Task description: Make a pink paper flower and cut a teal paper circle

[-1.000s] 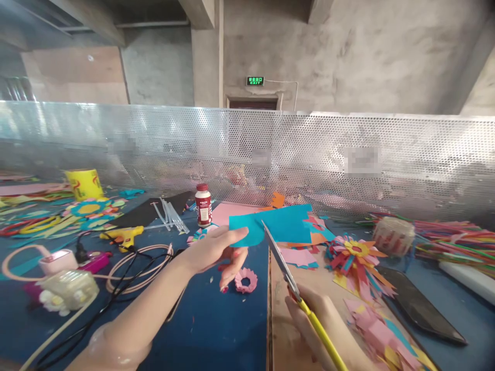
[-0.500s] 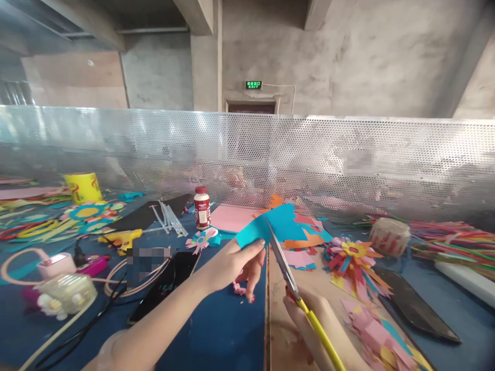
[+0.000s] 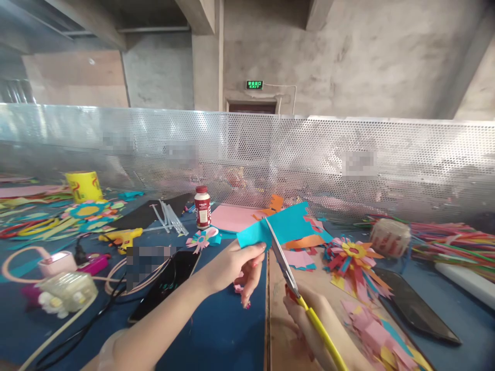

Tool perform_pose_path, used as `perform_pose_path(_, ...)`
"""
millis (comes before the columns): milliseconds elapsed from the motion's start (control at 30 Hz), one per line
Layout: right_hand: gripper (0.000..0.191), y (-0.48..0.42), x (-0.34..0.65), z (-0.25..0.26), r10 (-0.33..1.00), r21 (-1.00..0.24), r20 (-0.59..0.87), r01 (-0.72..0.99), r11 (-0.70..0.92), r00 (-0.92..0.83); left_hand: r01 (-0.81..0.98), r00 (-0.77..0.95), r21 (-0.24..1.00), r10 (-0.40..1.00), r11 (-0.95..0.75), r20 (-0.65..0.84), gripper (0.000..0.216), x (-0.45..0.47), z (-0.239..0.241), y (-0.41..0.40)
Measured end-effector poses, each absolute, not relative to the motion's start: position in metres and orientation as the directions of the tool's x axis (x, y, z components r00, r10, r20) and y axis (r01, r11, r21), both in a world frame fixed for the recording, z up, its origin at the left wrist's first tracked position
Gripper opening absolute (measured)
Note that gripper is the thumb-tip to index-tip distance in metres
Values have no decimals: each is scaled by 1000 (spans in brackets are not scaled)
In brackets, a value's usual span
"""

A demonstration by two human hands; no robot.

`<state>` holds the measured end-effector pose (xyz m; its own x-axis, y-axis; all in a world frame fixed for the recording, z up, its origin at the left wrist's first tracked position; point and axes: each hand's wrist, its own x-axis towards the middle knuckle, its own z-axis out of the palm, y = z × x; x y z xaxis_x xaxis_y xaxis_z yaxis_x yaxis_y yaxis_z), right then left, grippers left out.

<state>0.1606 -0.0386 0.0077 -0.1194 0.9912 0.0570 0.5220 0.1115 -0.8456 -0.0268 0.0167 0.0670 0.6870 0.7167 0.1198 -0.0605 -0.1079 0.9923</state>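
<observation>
My left hand (image 3: pixel 235 265) pinches the lower left edge of a sheet of blue paper (image 3: pixel 292 226), held up above the table. The paper's far right end has a jagged, notched edge. In my right hand (image 3: pixel 309 309) is a pair of scissors (image 3: pixel 284 260) with yellow handles, pointing up and away. Their blades cross the blue paper near its middle, close to my left fingertips. Beneath my left hand lies a small pink paper scrap (image 3: pixel 238 287), partly hidden by the fingers.
Pink sheets (image 3: pixel 235 217) and a red-capped bottle (image 3: pixel 202 208) stand behind. Left are a glue gun (image 3: pixel 124 238), glue sticks (image 3: pixel 172 219), a phone (image 3: pixel 170 283) and cables. Right are a paper flower (image 3: pixel 353 250), a tape roll (image 3: pixel 390 237) and a dark phone (image 3: pixel 415 306). Perforated metal (image 3: pixel 328 149) closes the back.
The blue paper has flattened and turned, its notched end now further right and fully spread. The scissor blades and both hands have barely moved.
</observation>
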Motion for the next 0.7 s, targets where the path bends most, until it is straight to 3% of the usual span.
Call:
perform_pose_path(267,20,-35,160,10,977,-845,80,508,170,-195,-12,682,999,730,-48,43,35,-30,71,17)
perform_pose_path(433,31,-35,168,4,974,-853,91,488,184,-209,3,719,995,692,-101,68,33,-29,68,19)
perform_pose_path(700,31,-28,170,-7,980,-862,140,468,192,-142,27,746,995,664,-99,46,34,-30,66,22)
